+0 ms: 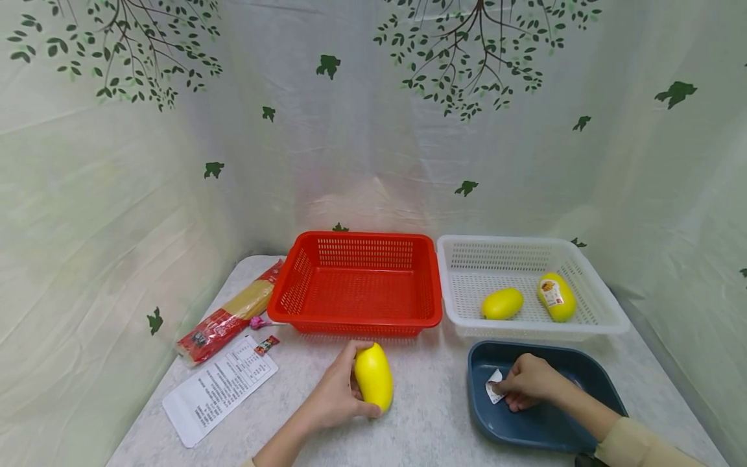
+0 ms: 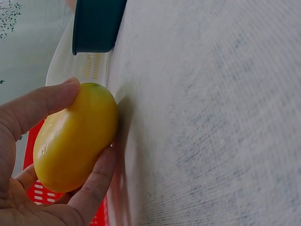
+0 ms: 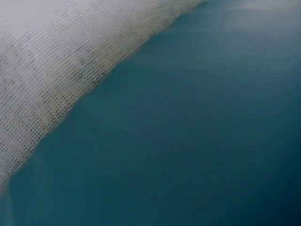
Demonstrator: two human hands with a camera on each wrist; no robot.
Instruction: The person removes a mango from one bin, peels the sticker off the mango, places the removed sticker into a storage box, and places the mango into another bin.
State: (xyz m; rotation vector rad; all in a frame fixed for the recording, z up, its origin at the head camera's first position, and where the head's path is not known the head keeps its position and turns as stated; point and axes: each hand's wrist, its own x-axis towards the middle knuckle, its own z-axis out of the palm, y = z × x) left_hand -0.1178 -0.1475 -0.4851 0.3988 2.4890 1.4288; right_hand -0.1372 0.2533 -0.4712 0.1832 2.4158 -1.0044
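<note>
1. A leafy curtain (image 1: 373, 143) backed the table (image 1: 432, 402).
2. Lower centre, the left hand (image 1: 337, 392) gripped a yellow fruit (image 1: 376, 376).
3. Lower right, the right hand (image 1: 530, 379) pinched a white slip (image 1: 493, 377) in a blue tray (image 1: 496, 421).

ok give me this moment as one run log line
left grip: holds yellow fruit | right grip: pinches white slip over blue tray | white basket: two yellow fruits

The fruits (image 1: 373, 377) are coloured yellow, one basket (image 1: 356, 325) in red, the other basket (image 1: 537, 327) in white and the basin (image 1: 525, 436) in dark blue, while the pale curtain (image 1: 373, 155) is printed with green leaves (image 1: 329, 65) and brown branches (image 1: 480, 6).
</note>
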